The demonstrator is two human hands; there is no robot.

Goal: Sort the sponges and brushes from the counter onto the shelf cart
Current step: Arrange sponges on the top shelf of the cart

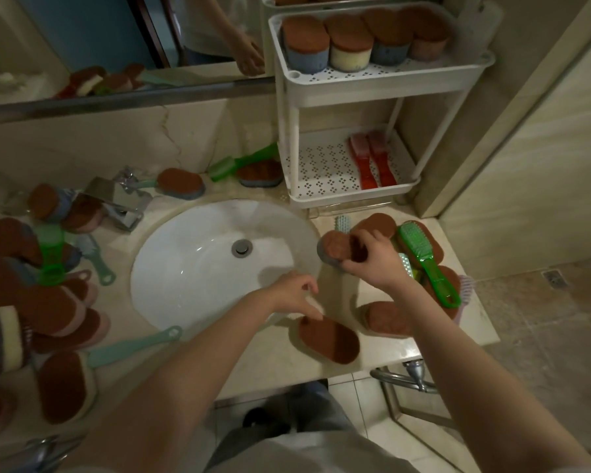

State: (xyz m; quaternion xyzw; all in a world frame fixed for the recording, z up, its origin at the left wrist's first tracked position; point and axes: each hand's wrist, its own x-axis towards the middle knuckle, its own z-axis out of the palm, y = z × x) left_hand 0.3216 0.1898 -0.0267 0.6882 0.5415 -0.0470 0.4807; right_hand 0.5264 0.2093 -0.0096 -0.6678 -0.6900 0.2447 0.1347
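My right hand (372, 259) grips a brown-topped sponge with a grey base (333, 249) just right of the sink. My left hand (296, 295) hovers at the sink's front right rim, its fingertips touching the end of a brown oval sponge (331, 339) that lies flat on the counter. The white shelf cart (382, 87) stands at the back right. Its upper tray holds several sponges (348, 46) set on edge. Its lower tray holds two red brushes (372, 162). A green brush (427, 264) lies on a pile of sponges beside my right hand.
The round white sink (191, 268) fills the middle, with a chrome tap (120, 203) at its back left. Many sponges and teal and green brushes (48, 254) crowd the left counter. A green brush and sponges (243, 165) lie behind the sink. A mirror (99, 46) runs above.
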